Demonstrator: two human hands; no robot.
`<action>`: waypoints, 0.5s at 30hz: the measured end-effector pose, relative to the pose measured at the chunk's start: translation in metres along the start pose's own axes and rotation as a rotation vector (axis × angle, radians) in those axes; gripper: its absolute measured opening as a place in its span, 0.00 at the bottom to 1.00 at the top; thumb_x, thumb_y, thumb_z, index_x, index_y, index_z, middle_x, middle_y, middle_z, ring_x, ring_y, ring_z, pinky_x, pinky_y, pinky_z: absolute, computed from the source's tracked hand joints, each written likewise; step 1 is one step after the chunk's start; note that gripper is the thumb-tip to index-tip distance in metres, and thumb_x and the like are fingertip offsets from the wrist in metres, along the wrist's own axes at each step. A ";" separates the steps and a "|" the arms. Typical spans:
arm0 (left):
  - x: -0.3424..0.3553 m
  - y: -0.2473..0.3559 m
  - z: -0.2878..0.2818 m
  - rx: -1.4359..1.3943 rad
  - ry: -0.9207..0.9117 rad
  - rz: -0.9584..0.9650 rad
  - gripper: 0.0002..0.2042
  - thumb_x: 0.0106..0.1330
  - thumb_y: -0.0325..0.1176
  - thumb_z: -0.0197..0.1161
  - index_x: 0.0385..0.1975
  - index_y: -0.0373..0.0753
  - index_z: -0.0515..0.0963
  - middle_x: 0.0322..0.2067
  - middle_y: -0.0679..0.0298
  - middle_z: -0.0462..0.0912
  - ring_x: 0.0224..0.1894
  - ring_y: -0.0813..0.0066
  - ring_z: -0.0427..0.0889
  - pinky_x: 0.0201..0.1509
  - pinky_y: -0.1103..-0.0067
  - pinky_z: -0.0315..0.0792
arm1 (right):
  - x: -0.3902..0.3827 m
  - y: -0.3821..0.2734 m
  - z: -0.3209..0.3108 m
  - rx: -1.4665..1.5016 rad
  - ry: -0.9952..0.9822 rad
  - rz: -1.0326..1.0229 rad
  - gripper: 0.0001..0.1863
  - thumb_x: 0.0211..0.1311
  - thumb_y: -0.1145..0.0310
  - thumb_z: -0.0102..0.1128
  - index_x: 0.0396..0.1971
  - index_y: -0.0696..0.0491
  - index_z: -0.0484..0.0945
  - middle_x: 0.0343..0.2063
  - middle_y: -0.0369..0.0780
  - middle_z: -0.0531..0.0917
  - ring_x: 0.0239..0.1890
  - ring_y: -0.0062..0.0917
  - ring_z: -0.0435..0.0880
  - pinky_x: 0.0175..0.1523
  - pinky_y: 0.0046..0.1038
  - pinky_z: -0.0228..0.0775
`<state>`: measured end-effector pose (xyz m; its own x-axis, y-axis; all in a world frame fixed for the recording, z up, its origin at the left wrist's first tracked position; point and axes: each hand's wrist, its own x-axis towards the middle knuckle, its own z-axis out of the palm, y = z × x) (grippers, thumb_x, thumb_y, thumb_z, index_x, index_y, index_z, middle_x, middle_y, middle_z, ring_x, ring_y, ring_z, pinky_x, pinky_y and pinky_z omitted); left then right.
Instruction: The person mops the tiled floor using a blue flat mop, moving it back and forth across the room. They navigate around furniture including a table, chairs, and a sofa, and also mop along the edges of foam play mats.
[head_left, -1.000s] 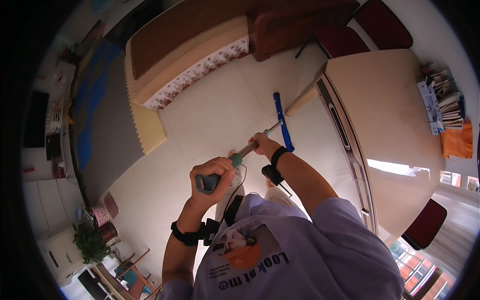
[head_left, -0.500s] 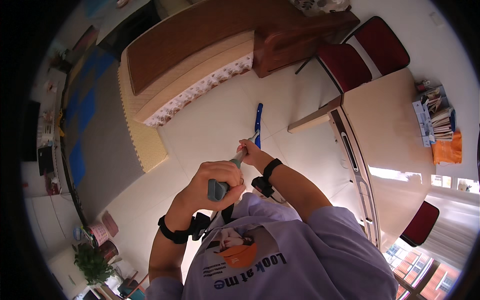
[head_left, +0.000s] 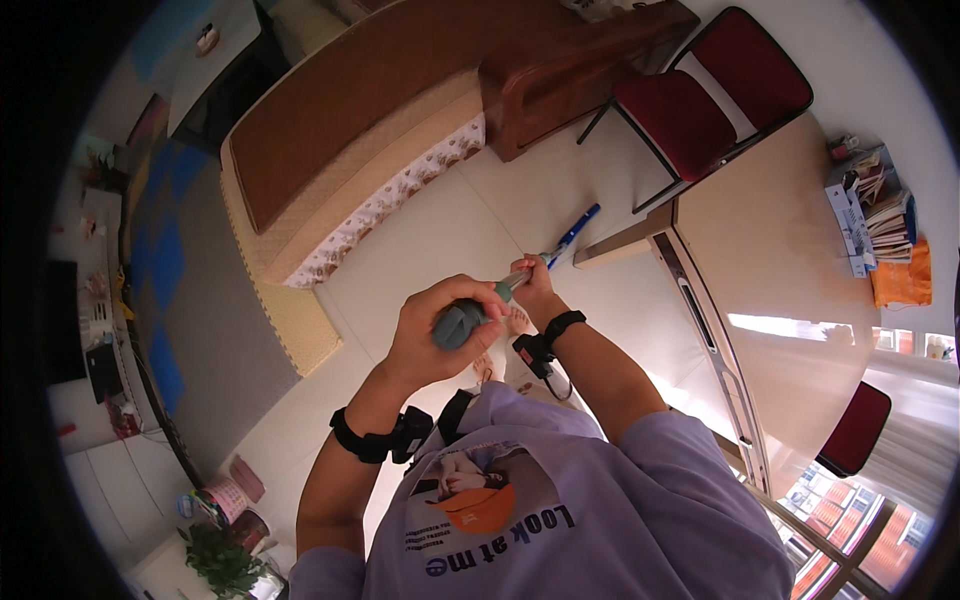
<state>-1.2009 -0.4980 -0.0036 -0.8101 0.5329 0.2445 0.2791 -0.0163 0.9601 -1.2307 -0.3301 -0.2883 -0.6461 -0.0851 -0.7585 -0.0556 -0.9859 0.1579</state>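
My left hand [head_left: 425, 335] is closed round the grey top end of a mop [head_left: 572, 238]. Farther down its pole, my right hand [head_left: 536, 283] grips the shaft with fingers wrapped round it. The pole slants away from me to the right. Its narrow blue head rests on the pale tiled floor [head_left: 440, 225], turned at a slant close to the leg of the desk. Part of the shaft is hidden by my fingers. Both wrists wear black straps with small devices.
A wooden sofa with a cushioned seat [head_left: 400, 150] stands ahead to the left, beside a grey and blue mat [head_left: 215, 300]. On the right are a light desk [head_left: 790, 260] and a red chair [head_left: 680, 120]. My bare feet [head_left: 484, 368] are below me.
The mop's blue head has swung to the right, nearer the desk leg, and now lies at a slant. Both hands keep their grip, the right one moving slightly right.
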 end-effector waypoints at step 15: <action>0.132 -0.044 0.020 -0.064 -0.193 -0.089 0.03 0.52 0.20 0.59 0.27 0.33 0.75 0.27 0.61 0.79 0.28 0.77 0.75 0.34 0.83 0.69 | 0.048 -0.076 0.055 0.330 -0.036 -0.090 0.15 0.53 0.78 0.49 0.13 0.49 0.58 0.10 0.31 0.63 0.14 0.19 0.67 0.22 0.16 0.68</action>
<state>-1.3100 -0.4103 -0.0166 -0.7148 0.6863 0.1342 0.1730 -0.0124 0.9848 -1.2988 -0.2518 -0.3019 -0.6538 0.0116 -0.7566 -0.3533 -0.8889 0.2917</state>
